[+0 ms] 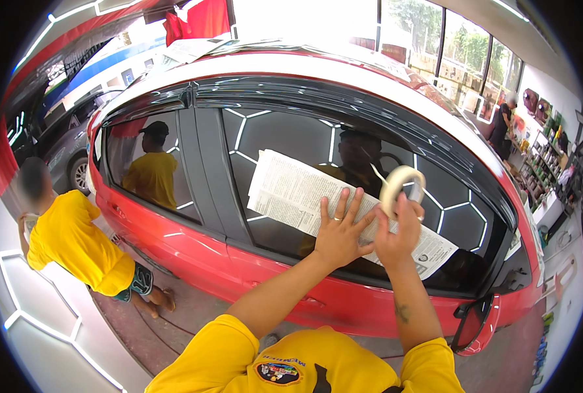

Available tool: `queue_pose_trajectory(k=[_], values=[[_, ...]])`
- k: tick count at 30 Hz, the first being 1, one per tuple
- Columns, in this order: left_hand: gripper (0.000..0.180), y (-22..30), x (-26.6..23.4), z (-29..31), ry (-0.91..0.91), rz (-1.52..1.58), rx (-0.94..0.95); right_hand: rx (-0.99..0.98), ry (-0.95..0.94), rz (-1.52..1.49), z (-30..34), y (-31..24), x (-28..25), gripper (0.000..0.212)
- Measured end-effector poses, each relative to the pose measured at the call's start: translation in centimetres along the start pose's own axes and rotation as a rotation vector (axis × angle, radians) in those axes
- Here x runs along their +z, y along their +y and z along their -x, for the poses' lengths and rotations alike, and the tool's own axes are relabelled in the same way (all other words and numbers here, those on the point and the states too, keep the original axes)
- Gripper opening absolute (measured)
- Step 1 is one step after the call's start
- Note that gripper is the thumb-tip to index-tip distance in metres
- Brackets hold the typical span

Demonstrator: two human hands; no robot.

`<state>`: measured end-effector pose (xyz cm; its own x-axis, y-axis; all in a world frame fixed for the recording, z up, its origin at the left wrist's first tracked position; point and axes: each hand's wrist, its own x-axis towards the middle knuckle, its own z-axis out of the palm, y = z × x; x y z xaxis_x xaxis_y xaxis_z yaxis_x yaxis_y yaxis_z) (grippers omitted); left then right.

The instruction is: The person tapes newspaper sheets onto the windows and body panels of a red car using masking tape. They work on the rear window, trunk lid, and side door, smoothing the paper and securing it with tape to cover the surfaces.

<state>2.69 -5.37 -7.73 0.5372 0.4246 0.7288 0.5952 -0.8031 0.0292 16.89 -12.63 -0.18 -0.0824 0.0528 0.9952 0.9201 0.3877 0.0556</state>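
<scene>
A folded sheet of newspaper (pixel 285 190) lies slantwise against the dark front side window (pixel 272 128) of a red car. My left hand (pixel 344 229) presses flat on the paper with its fingers spread, a ring on one of them. Just to its right, my right hand (pixel 399 232) grips a roll of cream masking tape (pixel 396 187), with the fingers closed at the lower side of the roll. A short loose end of tape sticks up to the left of the roll. The roll is slightly blurred and covers part of the window behind it.
The red door (pixel 272 272) runs below the window, with a side mirror (pixel 476 324) at the lower right. More newspaper (pixel 186 52) lies on the roof. A co-worker in a yellow shirt (pixel 85 239) stands at the left; another person (pixel 502 124) is by shelves far right.
</scene>
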Motion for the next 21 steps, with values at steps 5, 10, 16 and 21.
queue_pose_trajectory(k=[5, 10, 16, 21], values=[[0.105, 0.2, -1.1, -0.3, 0.091, -0.078, 0.02, 0.81, 0.433, 0.155, 6.5, 5.6, -10.2, 0.039], [0.094, -0.5, -1.3, -0.1, 0.129, -0.033, 0.061, 0.936, -0.18, 0.406, 8.8, 5.1, -13.5, 0.066], [0.084, -10.6, -10.0, -3.4, 0.152, -0.116, 0.066, 0.628, -0.279, 0.45, 10.1, 6.7, -13.9, 0.043], [0.051, -15.8, -17.5, -6.0, -0.06, -0.165, 0.209, 0.652, -0.424, 0.479, 7.6, 5.8, -14.2, 0.035]])
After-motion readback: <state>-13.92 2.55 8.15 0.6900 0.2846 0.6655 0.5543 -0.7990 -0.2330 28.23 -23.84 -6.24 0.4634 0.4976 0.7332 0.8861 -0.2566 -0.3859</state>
